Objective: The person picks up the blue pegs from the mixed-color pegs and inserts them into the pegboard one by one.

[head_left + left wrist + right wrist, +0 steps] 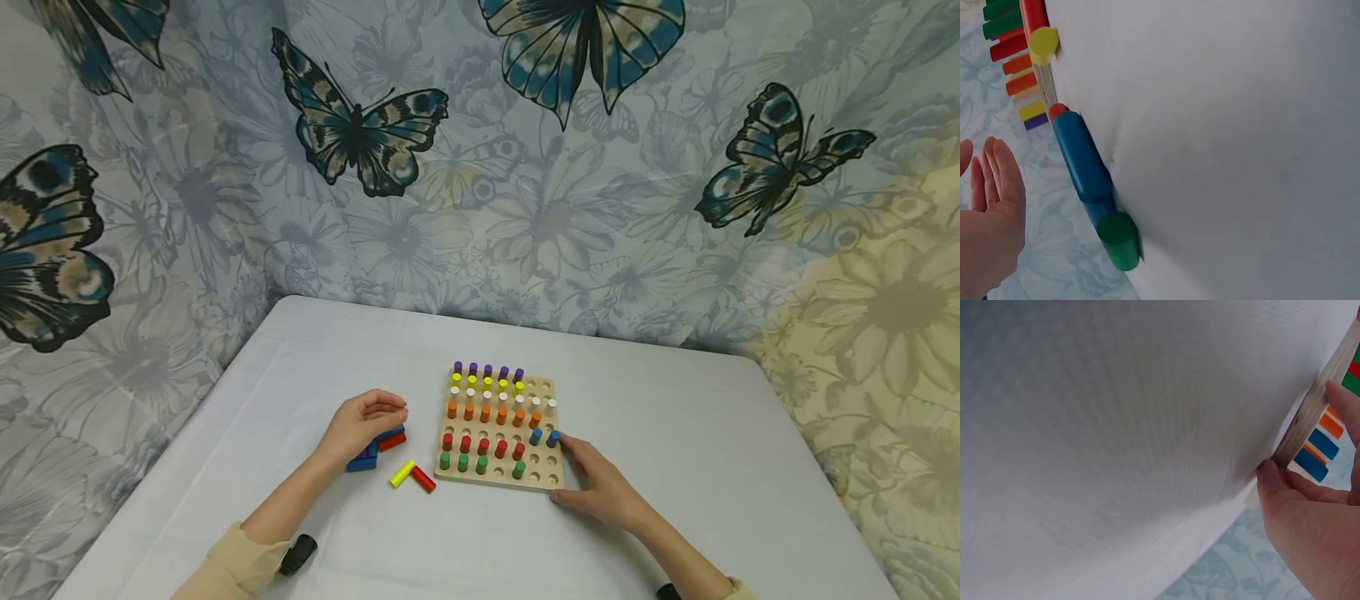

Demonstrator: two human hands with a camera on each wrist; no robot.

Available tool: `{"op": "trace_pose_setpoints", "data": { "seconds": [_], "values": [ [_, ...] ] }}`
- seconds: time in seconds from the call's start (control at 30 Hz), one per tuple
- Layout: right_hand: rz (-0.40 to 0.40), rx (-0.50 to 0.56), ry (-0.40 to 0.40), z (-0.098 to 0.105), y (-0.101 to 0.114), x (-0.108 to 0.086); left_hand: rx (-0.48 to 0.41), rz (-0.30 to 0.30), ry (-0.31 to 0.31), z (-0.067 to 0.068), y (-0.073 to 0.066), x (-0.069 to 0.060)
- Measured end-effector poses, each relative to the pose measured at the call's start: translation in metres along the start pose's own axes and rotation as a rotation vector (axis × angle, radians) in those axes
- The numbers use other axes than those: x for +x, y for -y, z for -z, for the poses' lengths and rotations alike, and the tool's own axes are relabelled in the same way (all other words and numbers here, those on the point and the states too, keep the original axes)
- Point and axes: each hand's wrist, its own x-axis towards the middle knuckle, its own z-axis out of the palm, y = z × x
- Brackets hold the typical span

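A wooden pegboard (547, 479) bears rows of purple, yellow, white, orange, blue, red and green pegs. My right hand (600, 483) grips its near right corner; in the right wrist view the thumb and fingers of that hand (1310, 519) touch the board's edge (1310, 419). Just over the loose blue pegs (362, 461) and a red peg (392, 442) is my left hand (367, 422), its fingers slightly bent. The left wrist view shows this hand (994, 219) holding nothing, beside a blue peg (1085, 156) and a green peg (1119, 240).
A yellow peg (402, 474) and another red peg (423, 479) lie on the white table (660, 417), left of the board's near left corner. Behind the table hangs a butterfly-patterned backdrop (525, 208). A black object (298, 554) shows by the left sleeve.
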Motion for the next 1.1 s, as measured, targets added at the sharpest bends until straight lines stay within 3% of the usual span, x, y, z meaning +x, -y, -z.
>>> {"op": "trace_pose_setpoints", "data": {
  "seconds": [0.2, 0.43, 0.87, 1.1],
  "values": [
    [0.001, -0.009, -0.006, 0.000, 0.000, 0.000, 0.125, -0.042, -0.008, 0.008, 0.003, -0.002],
    [0.002, -0.003, -0.007, 0.000, -0.001, 0.001, 0.385, -0.126, -0.019, 0.014, 0.004, -0.002],
    [-0.007, -0.001, -0.011, -0.002, -0.004, 0.001, 0.730, -0.223, 0.009, 0.004, 0.000, 0.003],
    [-0.010, 0.011, -0.011, -0.003, -0.005, 0.001, 0.830, -0.244, 0.048, 0.000, -0.001, 0.002]
  ]
}}
